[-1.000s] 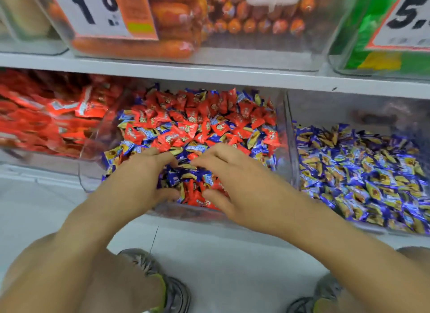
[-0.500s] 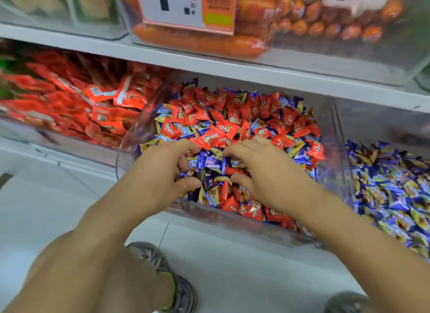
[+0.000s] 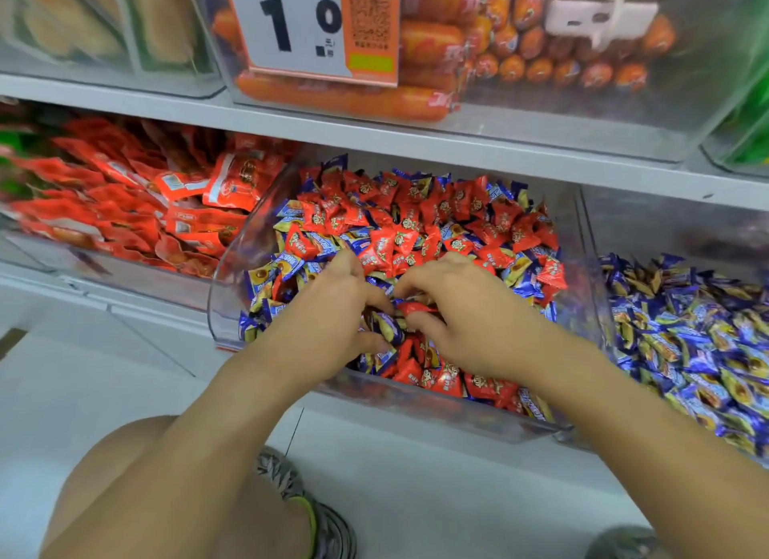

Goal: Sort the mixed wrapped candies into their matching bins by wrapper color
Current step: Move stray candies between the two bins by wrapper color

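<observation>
Both hands have drawn closer together over the last sec, fingertips now nearly meeting low in the mixed bin (image 3: 233, 292). Left hand (image 3: 333, 321) curls round a clump of blue candies (image 3: 385, 327); right hand (image 3: 453, 313) pinches a red candy (image 3: 416, 308) between thumb & fingers. Means picking is underway, prob blues being culled, but lots of red/blue mix surrounds the grip. Just right of the grip sits the blue bin (image 3: 682, 342); left, a bin of red packets (image 3: 137, 209). Shelf (image 3: 416, 142) above holds sausages (image 3: 341, 98) w/ price tag (image 3: 299, 26). White floor & shoe (image 3: 316, 513) below
</observation>
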Available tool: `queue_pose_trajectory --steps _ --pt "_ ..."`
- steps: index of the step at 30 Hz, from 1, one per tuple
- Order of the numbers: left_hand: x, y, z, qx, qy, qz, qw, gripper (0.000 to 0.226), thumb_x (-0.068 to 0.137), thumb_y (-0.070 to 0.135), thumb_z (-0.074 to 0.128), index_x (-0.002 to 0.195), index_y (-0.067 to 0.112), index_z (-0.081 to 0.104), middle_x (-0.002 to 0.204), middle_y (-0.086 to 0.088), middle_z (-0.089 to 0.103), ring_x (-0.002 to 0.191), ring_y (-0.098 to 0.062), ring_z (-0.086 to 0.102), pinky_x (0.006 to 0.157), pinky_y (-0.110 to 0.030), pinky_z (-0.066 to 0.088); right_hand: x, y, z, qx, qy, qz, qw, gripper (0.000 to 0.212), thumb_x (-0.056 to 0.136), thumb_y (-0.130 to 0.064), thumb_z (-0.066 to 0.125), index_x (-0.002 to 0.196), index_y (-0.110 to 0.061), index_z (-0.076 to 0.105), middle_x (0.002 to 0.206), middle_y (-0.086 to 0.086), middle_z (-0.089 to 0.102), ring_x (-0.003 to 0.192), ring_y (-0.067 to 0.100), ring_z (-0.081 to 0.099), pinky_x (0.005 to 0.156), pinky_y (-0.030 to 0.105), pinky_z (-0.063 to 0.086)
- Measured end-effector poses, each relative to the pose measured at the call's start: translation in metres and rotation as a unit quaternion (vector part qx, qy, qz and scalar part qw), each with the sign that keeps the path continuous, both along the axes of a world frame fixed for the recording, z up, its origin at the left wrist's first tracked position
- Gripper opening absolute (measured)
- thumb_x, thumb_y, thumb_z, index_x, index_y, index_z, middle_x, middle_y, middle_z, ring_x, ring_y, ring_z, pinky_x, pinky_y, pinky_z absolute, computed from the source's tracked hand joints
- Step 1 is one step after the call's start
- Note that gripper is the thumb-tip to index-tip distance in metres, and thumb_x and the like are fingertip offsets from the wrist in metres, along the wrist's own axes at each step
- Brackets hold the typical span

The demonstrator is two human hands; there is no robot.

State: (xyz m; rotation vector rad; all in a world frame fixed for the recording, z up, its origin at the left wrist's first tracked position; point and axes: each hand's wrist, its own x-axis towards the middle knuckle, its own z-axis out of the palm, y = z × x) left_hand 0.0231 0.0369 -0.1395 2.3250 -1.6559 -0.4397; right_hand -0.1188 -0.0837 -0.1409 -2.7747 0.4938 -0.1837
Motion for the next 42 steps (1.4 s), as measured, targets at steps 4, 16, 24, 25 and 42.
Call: queue_pose_trajectory --steps 4,16,24,25,42 --pt "0.005 0.009 -0.003 -0.067 0.054 0.013 0.996 0.023 0.080 0.027 0.079 0.103 0.027 0.076 0.107 0.007 0.049 0.082 -0.002 0.049 0.069 -0.009 0.035 -0.010 -0.009 0.014 0.024 -0.008 -0.015 1.000 0.025 0.102 -0.034 0.048 0.123 -0.027 0.059 0.095 -0.009 0.062 0.103 0.011 0.044 0.083 0.031 0.039" --pt "0.023 0.019 0.004 -0.144 0.164 0.154 0.964 0.010 0.093 0.029 0.063 0.087 0.026 0.055 0.084 -0.001 0.065 0.060 -0.011 0.060 0.054 -0.013 0.040 0.006 0.014 -0.007 -0.048 0.000 0.031 0.998 0.051 0.089 -0.056 0.060 0.128 -0.024 0.059 0.118 -0.004 0.052 0.107 0.016 0.038 0.098 0.037 0.039" --pt "0.027 0.021 0.001 -0.156 0.158 0.199 0.955 0.010 0.097 0.025 0.057 0.096 0.016 0.055 0.081 -0.004 0.065 0.064 -0.013 0.065 0.060 -0.024 0.045 0.021 0.019 -0.016 -0.156 0.064 0.022 0.985 0.078 0.088 -0.069 0.050 0.153 -0.035 0.021 0.116 0.010 0.049 0.109 0.027 0.038 0.093 0.039 0.033" --pt "0.028 0.021 0.001 -0.155 0.141 0.199 0.957 0.009 0.097 0.026 0.057 0.097 0.018 0.055 0.080 -0.003 0.064 0.067 -0.017 0.065 0.061 -0.027 0.046 0.023 0.020 -0.017 -0.169 0.066 0.022 0.983 0.076 0.089 -0.068 0.049 0.152 -0.037 0.020 0.114 0.011 0.049 0.107 0.028 0.039 0.091 0.039 0.032" --pt "0.020 0.025 0.003 -0.199 0.059 0.164 0.964 0.017 0.091 0.030 0.066 0.092 0.014 0.066 0.080 0.000 0.064 0.072 -0.020 0.066 0.070 -0.038 0.053 0.016 0.005 0.010 0.095 -0.038 -0.013 0.995 0.016 0.084 -0.019 0.075 0.095 -0.030 0.075 0.077 -0.005 0.061 0.068 0.004 0.058 0.064 0.012 0.040"
